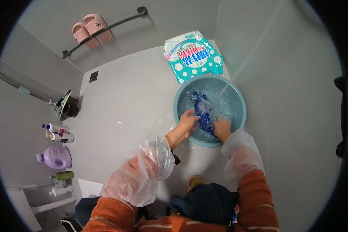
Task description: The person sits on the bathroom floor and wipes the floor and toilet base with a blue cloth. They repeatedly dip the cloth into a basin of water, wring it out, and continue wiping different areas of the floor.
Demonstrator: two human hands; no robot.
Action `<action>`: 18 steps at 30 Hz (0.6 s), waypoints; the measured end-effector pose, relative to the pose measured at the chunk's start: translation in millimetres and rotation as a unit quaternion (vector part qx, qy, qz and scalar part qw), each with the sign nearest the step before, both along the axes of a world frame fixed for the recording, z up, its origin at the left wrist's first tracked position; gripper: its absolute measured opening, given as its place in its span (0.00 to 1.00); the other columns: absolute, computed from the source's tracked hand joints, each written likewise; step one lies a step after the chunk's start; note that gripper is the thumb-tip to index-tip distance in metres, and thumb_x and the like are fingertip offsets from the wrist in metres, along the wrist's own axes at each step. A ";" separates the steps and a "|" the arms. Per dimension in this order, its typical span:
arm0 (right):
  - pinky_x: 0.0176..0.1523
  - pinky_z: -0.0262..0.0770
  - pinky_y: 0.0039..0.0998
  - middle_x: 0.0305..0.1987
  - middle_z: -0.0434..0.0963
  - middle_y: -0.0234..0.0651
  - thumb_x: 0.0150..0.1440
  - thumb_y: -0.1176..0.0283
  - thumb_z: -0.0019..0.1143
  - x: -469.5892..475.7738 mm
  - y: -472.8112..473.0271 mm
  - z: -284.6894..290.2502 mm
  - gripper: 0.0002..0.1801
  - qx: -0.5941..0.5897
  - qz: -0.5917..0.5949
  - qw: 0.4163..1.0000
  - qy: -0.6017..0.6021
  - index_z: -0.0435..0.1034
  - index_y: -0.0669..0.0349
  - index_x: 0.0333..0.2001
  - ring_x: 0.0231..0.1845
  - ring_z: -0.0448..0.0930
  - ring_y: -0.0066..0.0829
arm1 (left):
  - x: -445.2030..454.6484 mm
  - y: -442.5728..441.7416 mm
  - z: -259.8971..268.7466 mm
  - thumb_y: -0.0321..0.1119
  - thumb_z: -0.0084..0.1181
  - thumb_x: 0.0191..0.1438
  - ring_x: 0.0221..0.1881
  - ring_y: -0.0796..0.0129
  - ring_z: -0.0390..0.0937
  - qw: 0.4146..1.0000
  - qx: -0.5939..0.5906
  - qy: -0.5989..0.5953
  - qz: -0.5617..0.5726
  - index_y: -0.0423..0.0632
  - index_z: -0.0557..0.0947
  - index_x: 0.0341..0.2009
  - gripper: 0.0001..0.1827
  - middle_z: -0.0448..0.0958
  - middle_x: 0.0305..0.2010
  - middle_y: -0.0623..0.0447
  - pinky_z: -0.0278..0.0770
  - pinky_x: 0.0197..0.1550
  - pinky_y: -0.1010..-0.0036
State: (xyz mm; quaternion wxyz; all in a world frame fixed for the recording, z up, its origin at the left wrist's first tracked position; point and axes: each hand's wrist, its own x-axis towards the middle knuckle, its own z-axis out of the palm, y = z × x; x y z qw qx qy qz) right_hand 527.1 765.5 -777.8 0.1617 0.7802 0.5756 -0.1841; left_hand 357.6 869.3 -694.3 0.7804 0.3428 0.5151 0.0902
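A round blue-grey plastic basin [177, 101] stands on the floor with water in it. A thin stream of water [250, 52] falls into it from the upper right and churns the surface. Within the water lies a long, dark blue, shaggy-looking fabric item [204, 117], partly blurred by bubbles. My left hand [188, 123] reaches over the basin's near left rim, fingers apart beside the fabric's edge. Partly under water, my right hand [222, 127] is at the fabric's right side; its fingers are hidden. Clear plastic sleeve covers [159, 159] wrap both forearms.
A teal-and-white printed packet [195, 58] lies just beyond the basin. Pink slippers [95, 24] hang on a dark wall rail [116, 24]. Along the left wall stand a purple jug [58, 157], several bottles [62, 137] and a long-handled mop [64, 104]. A floor drain [94, 76] lies far left.
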 end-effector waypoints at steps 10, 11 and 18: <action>0.29 0.68 0.26 0.24 0.69 0.30 0.54 0.68 0.51 -64.0 28.0 137.6 0.05 0.192 -0.315 0.566 0.738 0.65 0.56 0.30 0.23 0.69 0.23 | 6.3 -0.3 -13.1 0.42 0.45 0.59 0.48 0.53 0.74 0.958 -0.191 -0.213 0.012 0.51 0.72 0.50 0.17 0.73 0.49 0.47 0.73 0.44 0.45; 0.27 0.69 0.30 0.24 0.70 0.34 0.55 0.68 0.50 -74.1 29.6 135.1 0.06 0.286 -0.251 0.645 0.663 0.65 0.56 0.30 0.23 0.71 0.27 | 3.8 5.8 -30.8 0.37 0.44 0.59 0.37 0.58 0.78 0.956 -0.184 -0.219 0.060 0.49 0.75 0.39 0.10 0.77 0.39 0.49 0.79 0.38 0.56; 0.35 0.72 0.49 0.28 0.76 0.52 0.57 0.67 0.47 -5.5 25.2 52.1 0.07 0.353 -0.200 0.897 0.178 0.62 0.57 0.36 0.35 0.78 0.51 | 26.5 -13.7 36.7 0.34 0.50 0.56 0.44 0.58 0.75 0.994 -0.044 -0.082 0.050 0.47 0.70 0.49 0.16 0.73 0.47 0.47 0.78 0.38 0.56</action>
